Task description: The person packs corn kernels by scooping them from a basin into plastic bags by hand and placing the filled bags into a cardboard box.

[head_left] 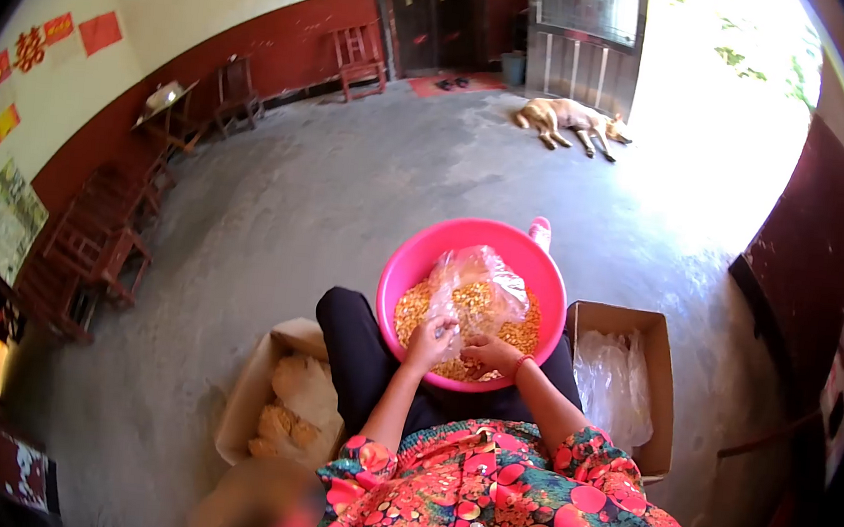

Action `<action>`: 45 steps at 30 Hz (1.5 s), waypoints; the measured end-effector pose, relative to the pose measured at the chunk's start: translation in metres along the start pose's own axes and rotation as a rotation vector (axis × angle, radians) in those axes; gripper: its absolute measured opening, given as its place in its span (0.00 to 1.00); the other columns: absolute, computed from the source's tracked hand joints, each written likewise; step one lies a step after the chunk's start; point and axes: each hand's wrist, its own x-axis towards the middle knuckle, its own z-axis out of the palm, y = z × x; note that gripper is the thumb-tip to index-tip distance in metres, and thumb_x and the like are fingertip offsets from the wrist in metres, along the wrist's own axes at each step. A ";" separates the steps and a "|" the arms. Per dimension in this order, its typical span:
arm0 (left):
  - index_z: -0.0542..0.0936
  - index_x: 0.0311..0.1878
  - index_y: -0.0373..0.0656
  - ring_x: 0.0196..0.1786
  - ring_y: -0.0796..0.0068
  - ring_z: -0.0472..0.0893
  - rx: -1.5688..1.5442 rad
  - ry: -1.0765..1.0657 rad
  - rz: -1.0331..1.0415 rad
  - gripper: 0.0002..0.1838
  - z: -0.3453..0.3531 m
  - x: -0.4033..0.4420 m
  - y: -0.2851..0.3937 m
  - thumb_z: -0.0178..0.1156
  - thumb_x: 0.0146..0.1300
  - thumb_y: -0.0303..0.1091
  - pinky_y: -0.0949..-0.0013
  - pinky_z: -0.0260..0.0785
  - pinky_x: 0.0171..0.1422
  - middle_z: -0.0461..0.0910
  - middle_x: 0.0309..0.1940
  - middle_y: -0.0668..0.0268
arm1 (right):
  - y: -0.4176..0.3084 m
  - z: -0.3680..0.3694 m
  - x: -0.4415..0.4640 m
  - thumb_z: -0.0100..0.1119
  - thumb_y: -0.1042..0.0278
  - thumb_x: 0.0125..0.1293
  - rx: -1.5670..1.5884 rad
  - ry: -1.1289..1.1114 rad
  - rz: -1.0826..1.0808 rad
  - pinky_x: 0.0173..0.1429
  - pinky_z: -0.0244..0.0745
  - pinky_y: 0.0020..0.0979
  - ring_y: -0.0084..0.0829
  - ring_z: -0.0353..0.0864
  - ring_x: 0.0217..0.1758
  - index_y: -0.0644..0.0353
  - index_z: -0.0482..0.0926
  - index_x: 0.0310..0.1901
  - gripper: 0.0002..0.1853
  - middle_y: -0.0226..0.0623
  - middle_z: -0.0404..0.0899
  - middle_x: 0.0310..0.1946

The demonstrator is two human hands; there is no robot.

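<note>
A pink plastic basin (398, 251) rests on my lap, with yellow corn kernels (413, 313) spread inside it. Over the corn lies a clear plastic bag (481, 274), crumpled, with its near end towards me. My left hand (431, 343) is closed on the near left edge of the bag. Close beside it, my right hand (492, 354) has its fingers curled at the bag's near right edge, just above the kernels. Its fingertips are partly hidden.
Left of my legs, a cardboard box (248, 389) holds filled bags (295, 398). To the right, another cardboard box (665, 385) contains clear plastic bags (612, 386). A dog (570, 121) lies near the doorway. Wooden chairs (93, 240) line the left wall.
</note>
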 end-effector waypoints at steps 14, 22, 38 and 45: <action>0.73 0.43 0.38 0.46 0.64 0.74 -0.002 0.211 0.095 0.16 -0.003 -0.005 0.028 0.50 0.47 0.21 0.71 0.64 0.51 0.74 0.40 0.57 | -0.032 -0.012 0.004 0.44 0.78 0.57 0.573 0.170 -0.311 0.45 0.74 0.33 0.32 0.73 0.41 0.67 0.70 0.40 0.09 0.39 0.71 0.38; 0.73 0.44 0.39 0.46 0.62 0.74 -0.001 0.218 0.064 0.17 -0.002 -0.005 0.026 0.53 0.46 0.22 0.69 0.65 0.49 0.74 0.40 0.56 | -0.047 -0.020 0.019 0.51 0.73 0.51 -0.562 0.561 -0.602 0.37 0.70 0.25 0.26 0.75 0.34 0.64 0.75 0.36 0.10 0.36 0.77 0.29; 0.66 0.50 0.35 0.39 0.76 0.76 -0.245 0.341 0.047 0.22 -0.001 0.002 0.017 0.46 0.47 0.16 0.76 0.69 0.35 0.70 0.45 0.59 | -0.003 -0.003 0.004 0.52 0.54 0.51 -0.821 0.138 0.181 0.25 0.70 0.29 0.29 0.76 0.23 0.61 0.76 0.28 0.16 0.40 0.76 0.24; 0.67 0.50 0.41 0.26 0.82 0.74 -0.808 0.314 -0.096 0.20 -0.010 0.001 0.031 0.48 0.51 0.19 0.80 0.69 0.24 0.73 0.35 0.65 | -0.014 -0.006 -0.005 0.44 0.49 0.59 0.103 0.147 0.211 0.19 0.64 0.20 0.18 0.67 0.16 0.59 0.70 0.35 0.19 0.30 0.73 0.22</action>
